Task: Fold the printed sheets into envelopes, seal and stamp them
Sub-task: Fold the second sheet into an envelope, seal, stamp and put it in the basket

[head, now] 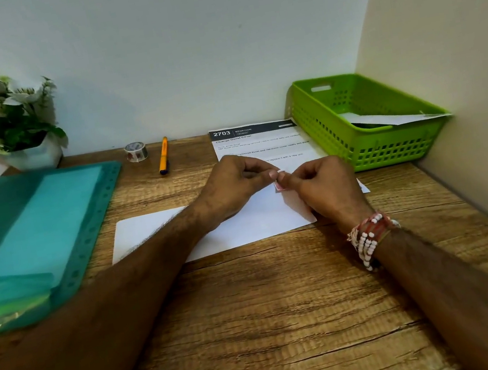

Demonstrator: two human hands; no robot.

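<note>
A folded white sheet (242,222) lies flat in the middle of the wooden desk (257,311). Above its right part my two hands meet. My left hand (233,186) pinches a small white strip at its fingertips. My right hand (327,190) pinches a small reddish stamp (279,186), which hangs just over the sheet. A printed sheet (261,144) headed "2703" lies behind my hands, partly hidden by them.
A green basket (391,147) with a folded paper (393,119) inside stands at the back right by the wall. A tape roll (136,151) and an orange pen (163,155) lie at the back. A teal folder (35,239) and a flower pot (34,157) are at the left.
</note>
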